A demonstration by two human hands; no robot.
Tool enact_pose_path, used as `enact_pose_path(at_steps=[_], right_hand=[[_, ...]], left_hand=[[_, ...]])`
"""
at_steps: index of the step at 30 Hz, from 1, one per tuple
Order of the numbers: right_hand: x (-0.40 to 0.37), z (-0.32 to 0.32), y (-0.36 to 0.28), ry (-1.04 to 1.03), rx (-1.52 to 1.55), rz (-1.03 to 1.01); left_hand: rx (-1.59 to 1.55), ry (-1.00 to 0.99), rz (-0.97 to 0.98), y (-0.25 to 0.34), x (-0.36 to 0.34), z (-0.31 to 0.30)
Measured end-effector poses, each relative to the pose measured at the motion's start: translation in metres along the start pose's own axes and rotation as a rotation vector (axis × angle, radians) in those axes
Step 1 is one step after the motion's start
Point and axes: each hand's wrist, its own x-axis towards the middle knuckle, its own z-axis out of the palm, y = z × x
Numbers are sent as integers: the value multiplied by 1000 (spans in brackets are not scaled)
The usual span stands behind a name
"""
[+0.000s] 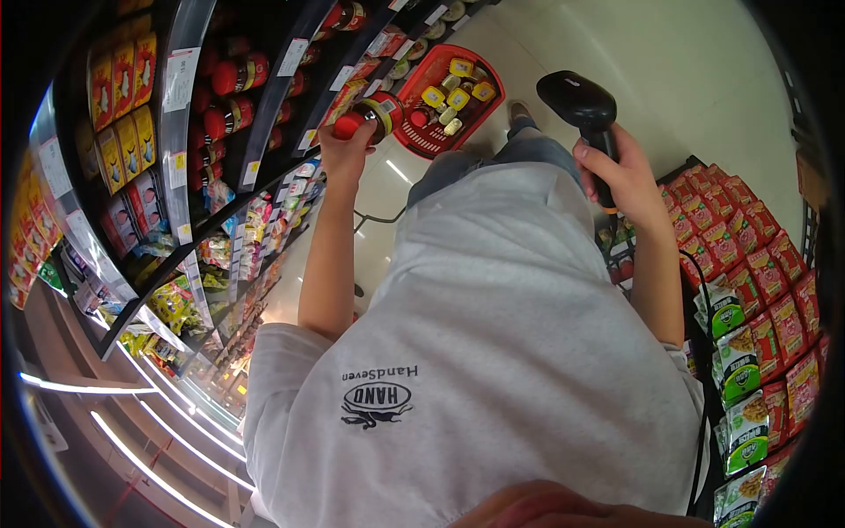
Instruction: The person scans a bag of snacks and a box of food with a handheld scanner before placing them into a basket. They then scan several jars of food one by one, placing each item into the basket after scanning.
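Note:
My left hand (349, 151) is closed around a jar (385, 112) with a red lid and a dark and yellow label, held on its side next to the shelves. My right hand (627, 174) grips the handle of a black barcode scanner (576, 99), its head up and tilted to the left. Just beyond the jar, a red shopping basket (495, 72) stands on the floor. Inside it lie several small containers with yellow lids (458, 99) and a red-lidded item.
Shelves on the left carry red-lidded jars (239, 74), yellow boxes (134, 150) and bagged goods (176, 304). Red packets (766, 277) and green-and-white packets (744, 365) are stacked on the right. A black cable (707, 304) hangs beside my right arm. Pale floor (695, 53) lies ahead.

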Motion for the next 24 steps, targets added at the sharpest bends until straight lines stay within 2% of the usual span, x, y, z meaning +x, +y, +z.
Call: enact_pose_path(at_steps=[2,9,13,16,17,19,20,24], right_hand=[[-1,1,0,6,0,11],[-6,1,-3,44,-48,25],[-8,2,-8,16,-52,5],[-8,2,-9,44,-40,-9],[-8,2,-7,29,-40,-8],[-9,1,-7,27,-31,-14],[-9,3,-8,16,-29,-16],[-2,-4,7,-23,-3,15]], left_hand=[[9,-3,-102,-5,0,2],[15,-17,-101,-28,-18,11],[8,-27,-129,-21,-32,17],[-223,-135,-186,-15,-33,23],[-222,-140,-177,-16,-29,27],[-419,-97,-282,-13,-20,37],[-461,-191,-305,-3,-17,37],[-476,-195,-223,-9,30,61]])
